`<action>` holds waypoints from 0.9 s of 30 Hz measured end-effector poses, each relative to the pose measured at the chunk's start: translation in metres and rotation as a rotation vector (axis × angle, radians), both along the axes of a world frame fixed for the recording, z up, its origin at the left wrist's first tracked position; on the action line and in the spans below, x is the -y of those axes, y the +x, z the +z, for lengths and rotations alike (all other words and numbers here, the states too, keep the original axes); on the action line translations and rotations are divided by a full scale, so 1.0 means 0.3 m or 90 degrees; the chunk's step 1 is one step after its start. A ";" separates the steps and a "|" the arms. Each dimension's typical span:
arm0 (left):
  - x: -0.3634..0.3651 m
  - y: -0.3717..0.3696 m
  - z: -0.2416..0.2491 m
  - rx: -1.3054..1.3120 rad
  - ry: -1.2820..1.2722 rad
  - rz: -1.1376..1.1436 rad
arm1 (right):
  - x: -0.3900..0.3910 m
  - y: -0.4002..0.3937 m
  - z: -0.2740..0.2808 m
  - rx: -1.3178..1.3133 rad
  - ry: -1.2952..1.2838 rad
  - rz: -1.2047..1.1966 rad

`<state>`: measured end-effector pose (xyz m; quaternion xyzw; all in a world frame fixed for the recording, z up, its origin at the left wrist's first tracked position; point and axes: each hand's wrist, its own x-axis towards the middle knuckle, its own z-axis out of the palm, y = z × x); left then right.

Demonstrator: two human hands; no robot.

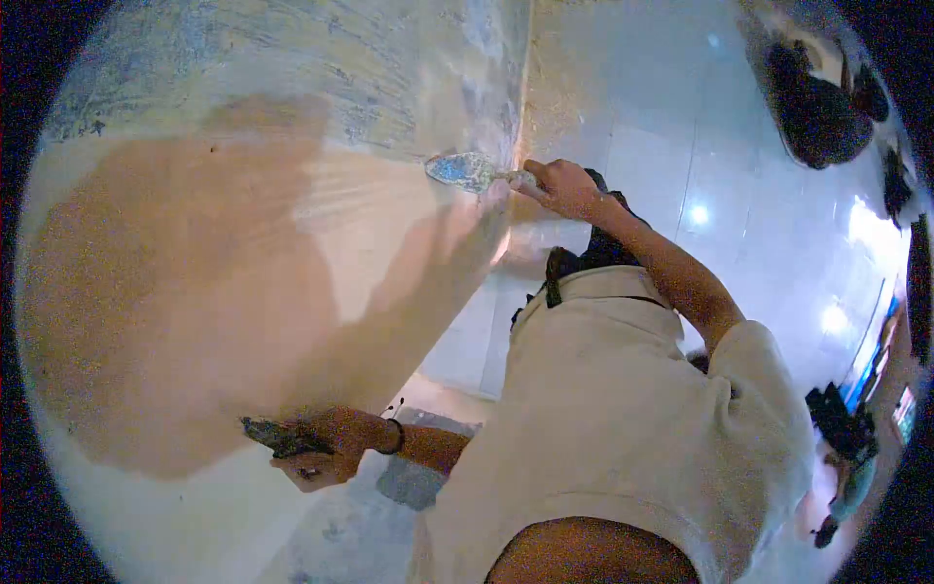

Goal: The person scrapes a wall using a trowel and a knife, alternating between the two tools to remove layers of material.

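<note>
My right hand (569, 190) is closed round the handle of a small pointed trowel (457, 171). The trowel's blade, bluish and smeared with pale plaster, lies over the wall (379, 224) near the edge where the wall meets the tiled floor. Lower left, my left hand (331, 448) grips a dark, rough-edged flat piece (275, 436), whose kind I cannot tell. A dark band circles that wrist. Shadows of my head and arms fall across the wall's cream surface.
Grey, streaky coating (263, 58) covers the wall's upper part in view. Glossy pale tiles (652, 117) spread to the right. Dark objects (822, 112) lie at the upper right. Another person (851, 457) is at the right edge. A grey patch (413, 477) shows beneath my left forearm.
</note>
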<state>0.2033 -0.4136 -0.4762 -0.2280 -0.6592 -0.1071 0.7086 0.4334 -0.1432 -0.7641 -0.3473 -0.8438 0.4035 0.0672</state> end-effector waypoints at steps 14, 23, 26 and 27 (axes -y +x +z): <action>0.166 -0.248 0.033 -0.043 -0.011 -0.086 | 0.183 -0.318 -0.125 -0.024 0.084 -0.064; 0.187 -0.277 0.050 -0.031 0.059 0.006 | 0.240 -0.320 -0.013 0.002 0.051 -0.079; 0.176 -0.276 0.059 -0.064 0.001 0.051 | 0.250 -0.320 -0.009 -0.028 0.030 -0.076; 0.172 -0.272 0.051 -0.063 -0.001 0.050 | 0.247 -0.325 -0.005 -0.034 0.027 -0.071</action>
